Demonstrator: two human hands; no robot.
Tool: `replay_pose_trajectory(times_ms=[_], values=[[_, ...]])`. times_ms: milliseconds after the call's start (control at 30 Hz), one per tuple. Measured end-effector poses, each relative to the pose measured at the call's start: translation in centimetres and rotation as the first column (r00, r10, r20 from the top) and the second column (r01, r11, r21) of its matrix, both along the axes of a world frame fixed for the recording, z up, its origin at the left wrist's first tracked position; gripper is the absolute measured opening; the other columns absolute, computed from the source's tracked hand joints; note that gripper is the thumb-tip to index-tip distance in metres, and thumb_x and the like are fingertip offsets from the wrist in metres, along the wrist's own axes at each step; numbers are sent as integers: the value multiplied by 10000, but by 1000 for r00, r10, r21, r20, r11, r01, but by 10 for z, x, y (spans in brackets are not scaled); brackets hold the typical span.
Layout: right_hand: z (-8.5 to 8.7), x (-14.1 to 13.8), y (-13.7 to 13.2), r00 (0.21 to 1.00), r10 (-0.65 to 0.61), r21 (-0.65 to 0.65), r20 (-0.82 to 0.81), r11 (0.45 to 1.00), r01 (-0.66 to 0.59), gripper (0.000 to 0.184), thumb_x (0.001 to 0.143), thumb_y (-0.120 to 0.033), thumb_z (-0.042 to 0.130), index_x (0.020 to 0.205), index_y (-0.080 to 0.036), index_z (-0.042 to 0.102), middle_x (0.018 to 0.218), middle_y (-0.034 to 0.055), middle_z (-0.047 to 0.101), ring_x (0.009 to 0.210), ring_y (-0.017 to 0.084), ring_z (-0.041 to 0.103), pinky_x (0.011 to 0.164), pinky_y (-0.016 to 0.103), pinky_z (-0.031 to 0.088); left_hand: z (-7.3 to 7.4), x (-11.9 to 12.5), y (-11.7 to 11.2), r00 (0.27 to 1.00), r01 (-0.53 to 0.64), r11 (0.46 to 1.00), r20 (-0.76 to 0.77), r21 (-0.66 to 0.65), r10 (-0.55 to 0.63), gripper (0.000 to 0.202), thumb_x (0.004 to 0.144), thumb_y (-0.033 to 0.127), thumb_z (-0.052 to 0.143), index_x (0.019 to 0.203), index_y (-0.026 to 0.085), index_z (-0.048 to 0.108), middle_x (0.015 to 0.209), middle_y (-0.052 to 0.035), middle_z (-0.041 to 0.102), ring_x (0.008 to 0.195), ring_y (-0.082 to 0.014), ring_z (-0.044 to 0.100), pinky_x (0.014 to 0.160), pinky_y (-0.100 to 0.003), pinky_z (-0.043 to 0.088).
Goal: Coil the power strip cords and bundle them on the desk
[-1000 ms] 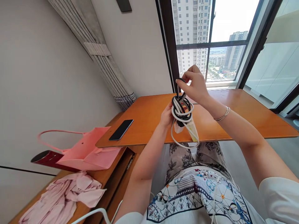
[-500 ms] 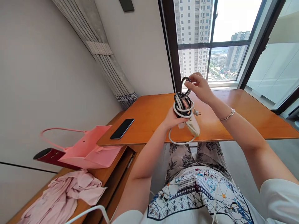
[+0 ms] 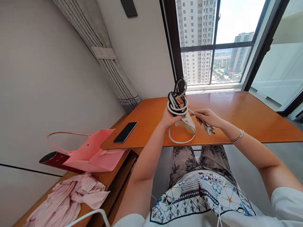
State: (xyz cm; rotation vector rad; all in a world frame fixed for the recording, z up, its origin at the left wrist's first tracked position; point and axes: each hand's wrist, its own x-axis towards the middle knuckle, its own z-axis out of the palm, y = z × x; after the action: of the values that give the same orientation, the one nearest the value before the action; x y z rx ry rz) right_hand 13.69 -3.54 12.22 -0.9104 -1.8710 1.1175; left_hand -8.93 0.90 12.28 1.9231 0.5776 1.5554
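My left hand (image 3: pixel 168 118) grips a bundle of black and white cables (image 3: pixel 177 99) wound around a white power strip (image 3: pixel 188 123), held just above the orange table (image 3: pixel 248 116). A white loop of cord (image 3: pixel 181 138) hangs below the bundle. My right hand (image 3: pixel 208 117) is lower and to the right, fingers pinched on the white cord near its plug (image 3: pixel 210 129), whose metal prongs stick out past the hand.
A black phone (image 3: pixel 125 132) lies at the table's left edge. Left of it, on a lower wooden surface, sit a pink tote bag (image 3: pixel 91 153), a dark red object (image 3: pixel 50 158) and pink cloth (image 3: pixel 71 197). A window (image 3: pixel 213 44) stands behind the table.
My right hand let go of the black loop at the top of the bundle, dropped down to the right and took the plug end of the white cord. The bundle shifted slightly left.
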Motion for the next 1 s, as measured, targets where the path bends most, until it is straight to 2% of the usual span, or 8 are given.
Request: replay_pose_trajectory(times_ms=[100,233,367,500,600,700,800,1000], values=[[-8,-13,-16,995,-48,44,-90,998,52,434,801,-560,683,987,-176,759,822,23,569,629,120,567,545,267,450,-2,2,2,999,-37,998,11,44,37,609,559,543,875,971,172,623,1044,-106,702,970,-241,682,896,-387,568],[-23,-28,-24,961,-164,42,-222,983,177,502,667,-529,806,1010,-182,687,675,-41,514,592,110,482,568,268,424,-3,2,0,999,26,998,38,55,-28,607,589,520,871,1015,182,601,1116,-116,695,922,-217,698,849,-363,585],[-27,-33,-22,962,-224,104,-159,965,242,583,591,-511,872,1000,-219,576,632,-74,511,600,125,486,633,293,442,1,3,-6,994,97,994,51,55,-100,606,575,483,893,1019,192,600,1129,-112,688,953,-220,693,838,-350,591],[-29,-36,-11,947,-283,288,-154,904,317,749,489,-505,925,1091,-219,584,1051,66,632,997,243,586,877,388,481,5,4,-10,990,132,991,40,29,-134,620,541,503,906,994,193,617,1129,-120,689,1055,-267,673,885,-388,585],[-37,-41,0,978,-120,229,-173,960,159,948,489,-515,917,1298,-221,520,1284,108,584,1188,289,548,957,409,479,4,7,-12,991,130,991,21,9,-130,627,539,548,891,979,195,617,1143,-122,689,1042,-269,675,910,-412,577],[-47,-48,4,984,-50,143,-172,987,75,819,563,-480,883,1253,-200,542,1155,73,651,1066,254,608,924,389,497,-1,8,-10,998,53,998,-40,30,-52,582,582,552,859,962,180,623,1079,-117,699,1023,-266,675,926,-420,562],[-54,-54,2,943,-217,146,-251,955,258,676,586,-448,857,1151,-195,586,1092,62,672,1005,243,618,908,381,494,-7,7,-3,995,-66,998,-74,-1,65,638,578,539,863,1037,170,619,1024,-103,699,1023,-268,671,942,-422,545],[-56,-65,6,861,-392,21,-324,907,420,578,605,-504,797,1059,-207,599,1026,50,690,931,231,619,873,382,491,-30,-10,-3,989,5,980,-147,-200,-35,860,636,602,823,1338,222,502,1354,-157,590,1304,-318,549,1099,-473,442]])
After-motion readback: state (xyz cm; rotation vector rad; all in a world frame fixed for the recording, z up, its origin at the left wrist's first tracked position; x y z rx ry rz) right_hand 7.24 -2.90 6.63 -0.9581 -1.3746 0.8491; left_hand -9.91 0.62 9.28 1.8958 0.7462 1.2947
